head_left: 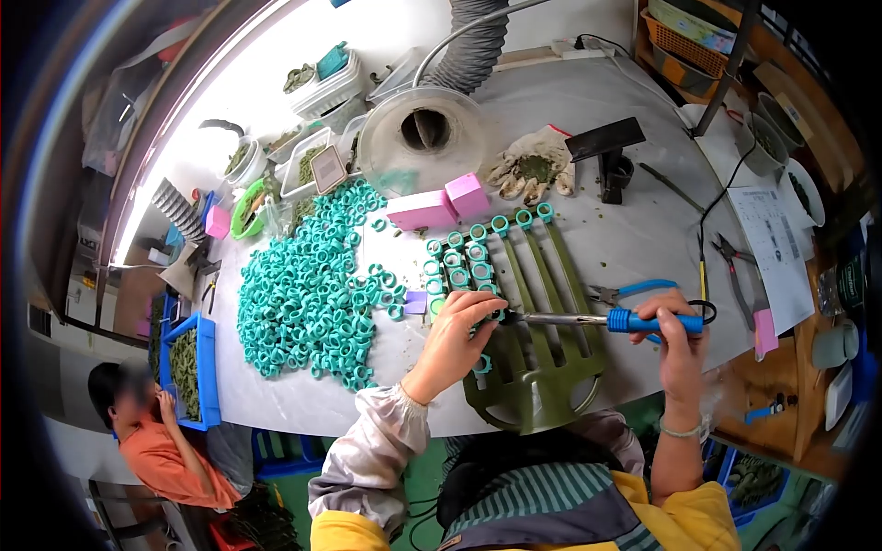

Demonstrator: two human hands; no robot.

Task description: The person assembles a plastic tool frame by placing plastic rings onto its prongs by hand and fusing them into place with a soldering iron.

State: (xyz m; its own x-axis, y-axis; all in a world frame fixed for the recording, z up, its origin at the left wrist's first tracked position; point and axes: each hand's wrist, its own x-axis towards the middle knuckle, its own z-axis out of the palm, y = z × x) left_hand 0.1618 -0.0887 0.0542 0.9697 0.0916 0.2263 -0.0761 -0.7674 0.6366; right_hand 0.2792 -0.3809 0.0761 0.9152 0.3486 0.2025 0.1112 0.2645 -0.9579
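My right hand [680,347] grips the blue handle of a soldering iron [634,321], its metal shaft pointing left. The iron's tip reaches the fingers of my left hand [450,342], which are closed at the left side of an olive-green slotted rack [533,402]. What those fingers pinch is mostly hidden. Several teal rings [480,252] sit in rows on the rack's left bars and along its far ends. Left of the rack lies a large heap of loose teal rings [308,294]. A small purple block [416,302] rests between heap and rack.
Pink blocks [423,211], a stained glove [533,165] and a black stand [610,163] lie beyond the rack. A clear funnel hood [381,151] stands behind. Pliers [735,275] and a paper sheet [772,248] are at right. Another person in orange [175,464] sits at left.
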